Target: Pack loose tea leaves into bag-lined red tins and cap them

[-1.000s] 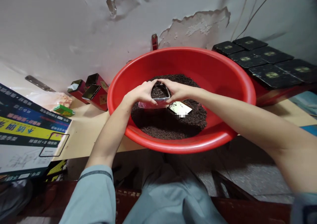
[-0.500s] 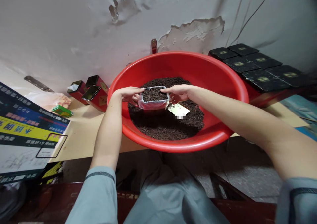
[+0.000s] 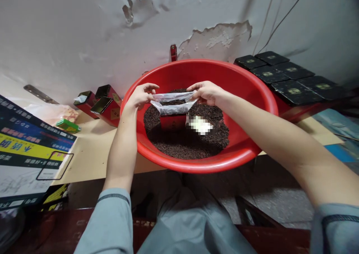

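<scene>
A red tin [image 3: 174, 123] stands upright on the dark loose tea leaves [image 3: 182, 149] inside a big red basin [image 3: 202, 167]. Out of its mouth comes a clear plastic bag [image 3: 175, 108], its rim pulled wide, with dark leaves showing within. My left hand [image 3: 143, 95] pinches the bag's left edge. On the opposite side my right hand [image 3: 206, 92] grips the right edge between thumb and fingers. Just right of the tin, a pale card [image 3: 200, 125], partly blurred out, lies on the leaves.
Several black-lidded tins [image 3: 293, 74] stand together on the right. Open red tins [image 3: 105, 108] sit left of the basin, near a small green box [image 3: 68, 125]. A printed carton [image 3: 25, 153] fills the left edge. Behind rises a wall [image 3: 84, 33] with peeling paint.
Both hands have risen and drawn the bag's rim up and outward from the tin's mouth. Before, the rim lay low around the tin's top; now the tin's dark edge and red front show.
</scene>
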{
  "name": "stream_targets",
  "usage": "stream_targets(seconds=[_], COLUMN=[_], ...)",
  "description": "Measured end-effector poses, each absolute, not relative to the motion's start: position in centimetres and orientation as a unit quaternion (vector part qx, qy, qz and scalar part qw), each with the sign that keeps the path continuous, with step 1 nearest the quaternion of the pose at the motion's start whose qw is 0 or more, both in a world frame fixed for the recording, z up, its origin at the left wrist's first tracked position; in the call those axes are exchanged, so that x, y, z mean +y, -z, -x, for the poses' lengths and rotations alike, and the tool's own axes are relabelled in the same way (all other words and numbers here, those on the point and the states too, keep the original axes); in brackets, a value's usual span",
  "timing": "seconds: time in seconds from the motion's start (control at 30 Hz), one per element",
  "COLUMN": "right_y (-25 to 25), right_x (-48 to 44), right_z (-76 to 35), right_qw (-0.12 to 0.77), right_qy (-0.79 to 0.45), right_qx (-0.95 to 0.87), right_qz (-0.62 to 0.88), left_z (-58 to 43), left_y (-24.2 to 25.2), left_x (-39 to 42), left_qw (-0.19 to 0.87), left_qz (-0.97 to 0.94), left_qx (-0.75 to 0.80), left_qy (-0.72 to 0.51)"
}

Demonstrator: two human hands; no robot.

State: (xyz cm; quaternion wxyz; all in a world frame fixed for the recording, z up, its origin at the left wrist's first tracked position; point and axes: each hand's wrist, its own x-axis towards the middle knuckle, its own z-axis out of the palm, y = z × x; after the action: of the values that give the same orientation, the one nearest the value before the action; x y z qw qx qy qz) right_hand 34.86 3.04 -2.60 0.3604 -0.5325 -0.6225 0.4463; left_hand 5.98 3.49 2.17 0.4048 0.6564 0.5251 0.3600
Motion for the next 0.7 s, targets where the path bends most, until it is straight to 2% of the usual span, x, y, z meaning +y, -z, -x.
stream_targets(seconds=[0.1,0.2,0.27,0.37,0.43,0.57,0.7], right_y=[2.2,0.9,0.1,-0.2,0.2,0.9,0.4], right_x=[3.2,3.0,2.7,2.5,2.4,2.5,2.4], right_z=[-35.3,-36.9,-38.2,-39.2,-38.9,-37.7,-38.0], right_qw=[0.45,0.498,0.464,0.316,0.235,0.221,0.231], right_qy=[-0.357,-0.331,-0.334,-0.283,-0.218,-0.153,-0.178], right_qx=[-0.65,-0.661,-0.698,-0.825,-0.886,-0.903,-0.88], right_qz=[0.498,0.453,0.431,0.374,0.336,0.336,0.376], left_z=[-5.9,-4.7,-3.6,-2.7,-2.9,-3.6,-3.6], left_y=[-2.5,-3.1,-3.5,-3.9,-3.8,-3.6,-3.5], left_x=[3.5,3.2,2.6,1.9,1.7,2.0,2.1], left_qw=[0.353,0.34,0.351,0.336,0.303,0.284,0.29], left_qz=[-0.661,-0.691,-0.74,-0.813,-0.842,-0.857,-0.825], left_qx=[0.513,0.492,0.47,0.432,0.414,0.397,0.425], left_qy=[-0.418,-0.407,-0.328,-0.196,-0.164,-0.167,-0.235])
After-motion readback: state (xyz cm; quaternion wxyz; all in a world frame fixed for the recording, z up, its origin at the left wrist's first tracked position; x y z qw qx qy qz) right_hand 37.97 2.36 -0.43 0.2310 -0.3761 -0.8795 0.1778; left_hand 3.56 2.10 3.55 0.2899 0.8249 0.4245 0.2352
